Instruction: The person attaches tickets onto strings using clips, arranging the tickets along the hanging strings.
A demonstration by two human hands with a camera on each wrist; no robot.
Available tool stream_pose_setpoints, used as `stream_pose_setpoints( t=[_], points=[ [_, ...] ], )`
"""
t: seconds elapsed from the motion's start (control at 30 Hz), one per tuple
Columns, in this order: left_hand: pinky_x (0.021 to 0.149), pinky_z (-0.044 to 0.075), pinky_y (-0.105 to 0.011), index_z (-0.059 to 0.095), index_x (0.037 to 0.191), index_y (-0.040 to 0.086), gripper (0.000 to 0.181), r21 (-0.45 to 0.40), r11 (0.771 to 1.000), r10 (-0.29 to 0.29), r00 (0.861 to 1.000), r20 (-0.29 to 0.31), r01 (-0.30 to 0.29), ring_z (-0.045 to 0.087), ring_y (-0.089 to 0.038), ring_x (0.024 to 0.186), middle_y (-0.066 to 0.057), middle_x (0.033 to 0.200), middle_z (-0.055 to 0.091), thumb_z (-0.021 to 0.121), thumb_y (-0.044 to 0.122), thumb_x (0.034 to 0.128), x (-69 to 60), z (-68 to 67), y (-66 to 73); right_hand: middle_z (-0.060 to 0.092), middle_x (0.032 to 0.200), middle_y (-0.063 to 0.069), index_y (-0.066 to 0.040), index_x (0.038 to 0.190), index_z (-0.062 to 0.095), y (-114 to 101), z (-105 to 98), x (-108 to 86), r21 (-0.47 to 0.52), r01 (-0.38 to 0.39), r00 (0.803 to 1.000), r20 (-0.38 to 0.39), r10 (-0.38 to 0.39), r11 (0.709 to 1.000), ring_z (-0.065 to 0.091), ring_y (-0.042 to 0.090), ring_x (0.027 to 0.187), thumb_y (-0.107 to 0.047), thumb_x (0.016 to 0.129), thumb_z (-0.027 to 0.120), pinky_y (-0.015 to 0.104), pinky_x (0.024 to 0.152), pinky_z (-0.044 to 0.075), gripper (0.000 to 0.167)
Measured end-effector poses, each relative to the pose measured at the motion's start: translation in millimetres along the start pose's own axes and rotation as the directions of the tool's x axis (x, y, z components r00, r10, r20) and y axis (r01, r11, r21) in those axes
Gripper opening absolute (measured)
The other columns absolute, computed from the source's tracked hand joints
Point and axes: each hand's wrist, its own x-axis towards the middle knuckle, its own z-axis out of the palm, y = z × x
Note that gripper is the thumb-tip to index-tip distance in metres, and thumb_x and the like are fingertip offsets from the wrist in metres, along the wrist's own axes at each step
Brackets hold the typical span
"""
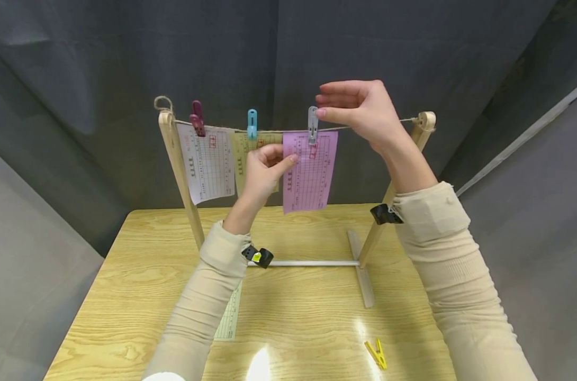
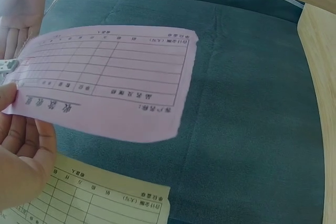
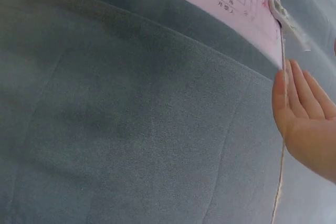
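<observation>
Left hand (image 1: pixel 261 172) pinches pink slip (image 1: pixel 309 185) at left edge; grey clip (image 1: pixel 313 127) on slip's top. Right hand (image 1: pixel 364 111) empty, fingers extended, above slip's top-right.

Wooden table (image 1: pixel 298 312): yellow clip (image 1: pixel 381 360), green slip (image 1: pixel 228 320), rack (image 1: pixel 312 263).

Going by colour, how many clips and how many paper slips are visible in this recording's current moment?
Maroon clip: 1
Light blue clip: 1
Grey clip: 1
Yellow clip: 1
White slip: 1
Yellow slip: 1
Pink slip: 1
Pale green slip: 1
Total: 8 (4 clips, 4 slips)
</observation>
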Motion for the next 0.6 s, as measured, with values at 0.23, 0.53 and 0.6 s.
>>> stream_pose_setpoints(
  t=[0.23,0.53,0.6],
  points=[
    [0.064,0.048,-0.023,0.061,0.095,-0.014,0.017,-0.019,1.0,-0.015,1.0,-0.012,0.015,0.056,-0.01,0.067,-0.009,0.081,0.066,0.064,-0.003,0.0811,-1.1,0.3,-2.6,0.067,0.099,0.009,0.003,0.109,0.063,3,-2,-7.5,0.195,0.098,0.988,-0.135,-0.072,0.976,0.063,0.016,0.09,-0.001,0.073,0.073,0.026,0.082,0.048,0.038],
    [0.065,0.048,-0.024,0.061,0.096,-0.014,0.018,-0.046,0.999,0.002,1.0,-0.009,-0.002,0.057,-0.011,0.069,-0.007,0.081,0.065,0.064,-0.004,0.0813,-2.7,0.1,-3.6,0.068,0.091,0.007,0.0,0.1,0.067,8,-3,-24.7,0.331,0.172,0.972,-0.212,-0.105,0.928,0.064,0.018,0.086,0.002,0.073,0.072,0.025,0.083,0.048,0.027],
    [0.067,0.049,-0.024,0.06,0.098,-0.014,0.019,-0.052,0.999,0.0,1.0,-0.006,-0.001,0.057,-0.011,0.071,-0.007,0.082,0.065,0.063,-0.004,0.0814,-3.5,0.0,-3.7,0.068,0.09,0.007,0.0,0.099,0.068,9,-4,-29.5,0.35,0.181,0.972,-0.207,-0.112,0.919,0.064,0.018,0.086,0.004,0.074,0.071,0.025,0.083,0.048,0.026]
  ],
)
